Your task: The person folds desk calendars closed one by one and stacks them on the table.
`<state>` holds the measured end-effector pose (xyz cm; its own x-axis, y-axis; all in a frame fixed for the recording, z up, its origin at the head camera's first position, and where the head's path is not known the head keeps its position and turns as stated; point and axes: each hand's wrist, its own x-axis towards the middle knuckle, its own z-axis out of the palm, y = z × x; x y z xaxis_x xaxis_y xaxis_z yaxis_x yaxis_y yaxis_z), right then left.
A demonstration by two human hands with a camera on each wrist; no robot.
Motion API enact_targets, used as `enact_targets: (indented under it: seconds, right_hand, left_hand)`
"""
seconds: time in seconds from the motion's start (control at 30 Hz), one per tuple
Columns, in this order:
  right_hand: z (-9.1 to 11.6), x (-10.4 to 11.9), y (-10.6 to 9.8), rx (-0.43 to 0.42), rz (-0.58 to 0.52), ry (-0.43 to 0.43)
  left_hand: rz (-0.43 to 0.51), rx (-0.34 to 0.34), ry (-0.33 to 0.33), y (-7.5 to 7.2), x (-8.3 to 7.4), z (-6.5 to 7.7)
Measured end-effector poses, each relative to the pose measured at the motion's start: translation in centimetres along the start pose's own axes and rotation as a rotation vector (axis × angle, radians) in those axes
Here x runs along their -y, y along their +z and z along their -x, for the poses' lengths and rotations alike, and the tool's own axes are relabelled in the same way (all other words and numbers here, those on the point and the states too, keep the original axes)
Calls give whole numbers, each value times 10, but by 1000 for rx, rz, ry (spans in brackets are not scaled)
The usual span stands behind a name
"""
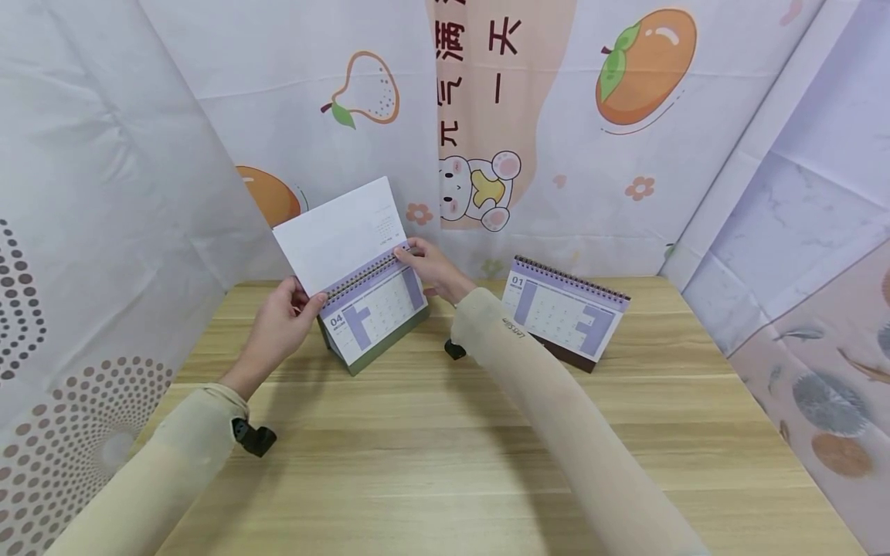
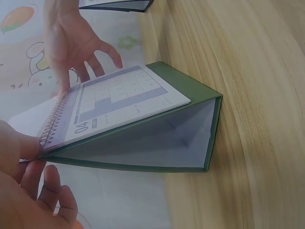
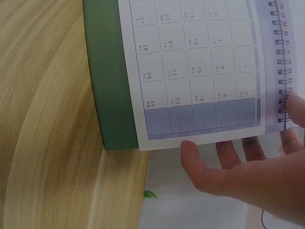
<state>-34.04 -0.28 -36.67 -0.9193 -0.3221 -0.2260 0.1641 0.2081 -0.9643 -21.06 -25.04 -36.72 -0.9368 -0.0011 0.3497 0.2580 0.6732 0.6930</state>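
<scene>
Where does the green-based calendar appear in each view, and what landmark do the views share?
Head: left of centre, the calendar on the table, the left hand and right hand at either end of its spiral binding.
Left wrist: left to middle, its green base seen end-on.
Right wrist: top middle to right, its page turned sideways.
Shared landmark: the spiral binding, visible in all three.

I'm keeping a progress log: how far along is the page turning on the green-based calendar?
Done: the green-based calendar already shows 04. In hand: the left hand and right hand hold it near the ends of its spiral binding, beneath a raised page. Remaining: probably lowering that page behind and letting go; whether the other calendar, showing 01, needs turning can't be told.
</scene>
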Motion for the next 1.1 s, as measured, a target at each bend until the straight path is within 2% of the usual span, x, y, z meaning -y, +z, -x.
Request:
enact_targets:
  seconds: [0.43,0.83,1.1]
  right_hand:
    - [-1,-2,3,-49,-2,-33]
    - [-2,-1,5,-61,7,-50]
    - [1,-7,11,-143,-48,-140]
  left_hand:
    - [-49,-14,26,-1,0,3]
    - [-91,-40,57,-2,-3,4]
    - [-79,-41,85,1,-1,3]
